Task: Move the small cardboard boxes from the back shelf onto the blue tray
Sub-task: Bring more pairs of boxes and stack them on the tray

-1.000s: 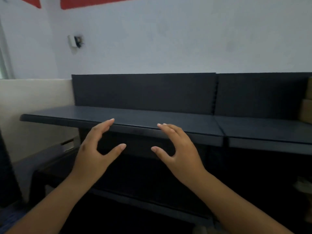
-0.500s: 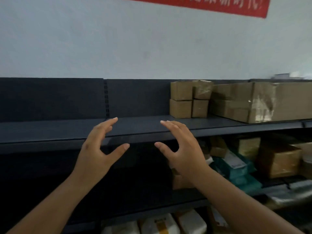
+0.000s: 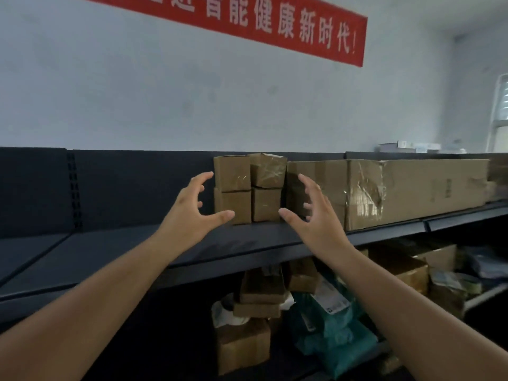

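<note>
While left hand point(image 3: 192, 213) and right hand point(image 3: 313, 215) hover spread, empty, beside small cardboard boxes point(image 3: 248, 188): uneven squeeze could topple loose stack off shelf point(image 3: 137, 251).

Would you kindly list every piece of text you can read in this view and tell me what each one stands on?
"智能健康新时代!" in white on the red banner; earlier characters are cut off at the top edge.
Print on the long cardboard box: too blurred to read.
The white label on the teal packet: too small to read.
</note>
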The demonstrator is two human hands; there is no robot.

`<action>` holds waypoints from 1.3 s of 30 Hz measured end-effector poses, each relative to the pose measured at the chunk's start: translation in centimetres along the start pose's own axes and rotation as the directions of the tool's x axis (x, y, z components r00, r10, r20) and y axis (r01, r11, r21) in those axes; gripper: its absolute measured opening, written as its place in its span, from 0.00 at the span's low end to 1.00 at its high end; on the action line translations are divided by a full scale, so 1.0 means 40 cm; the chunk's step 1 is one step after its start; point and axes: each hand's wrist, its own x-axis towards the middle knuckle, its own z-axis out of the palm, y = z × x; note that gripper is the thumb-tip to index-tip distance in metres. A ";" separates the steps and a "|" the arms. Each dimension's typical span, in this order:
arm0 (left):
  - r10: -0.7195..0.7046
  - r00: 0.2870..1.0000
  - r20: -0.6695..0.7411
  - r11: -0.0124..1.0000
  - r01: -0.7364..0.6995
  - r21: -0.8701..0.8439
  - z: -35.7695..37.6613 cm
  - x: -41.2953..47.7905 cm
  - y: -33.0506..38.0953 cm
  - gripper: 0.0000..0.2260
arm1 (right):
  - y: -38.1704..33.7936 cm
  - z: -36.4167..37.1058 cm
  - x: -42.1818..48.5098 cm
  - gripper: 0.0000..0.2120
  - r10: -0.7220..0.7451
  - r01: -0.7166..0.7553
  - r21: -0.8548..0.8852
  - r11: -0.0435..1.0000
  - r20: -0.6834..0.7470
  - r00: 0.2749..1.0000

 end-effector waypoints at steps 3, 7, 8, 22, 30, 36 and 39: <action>-0.028 0.999 -0.018 0.999 0.028 -0.027 0.028 0.139 -0.026 0.38 | 0.060 0.008 0.105 0.35 0.034 -0.034 0.008 0.999 -0.019 0.999; -0.089 0.995 -0.045 0.996 0.089 -0.015 0.063 0.286 -0.069 0.41 | 0.134 0.037 0.230 0.37 0.075 -0.075 0.009 0.997 -0.010 0.997; -0.096 0.995 -0.040 0.995 0.095 -0.022 0.074 0.310 -0.081 0.42 | 0.149 0.046 0.259 0.37 0.088 -0.088 0.019 0.996 -0.007 0.996; -0.109 0.987 -0.118 0.992 0.100 -0.080 0.177 0.404 -0.093 0.37 | 0.228 0.149 0.480 0.34 0.122 -0.142 0.355 0.924 0.076 0.990; 0.003 0.952 -0.305 1.000 0.001 0.014 0.165 0.298 0.008 0.36 | 0.197 0.112 0.419 0.37 -0.098 0.089 0.355 0.931 0.008 0.995; 0.047 0.909 -0.415 0.997 -0.020 0.070 0.132 0.129 0.075 0.33 | 0.159 0.086 0.312 0.34 -0.246 0.201 0.501 0.842 0.025 0.969; 0.016 0.877 -0.481 0.997 0.020 0.070 0.089 0.025 0.091 0.32 | 0.114 0.106 0.243 0.34 -0.308 0.224 0.570 0.790 0.054 0.950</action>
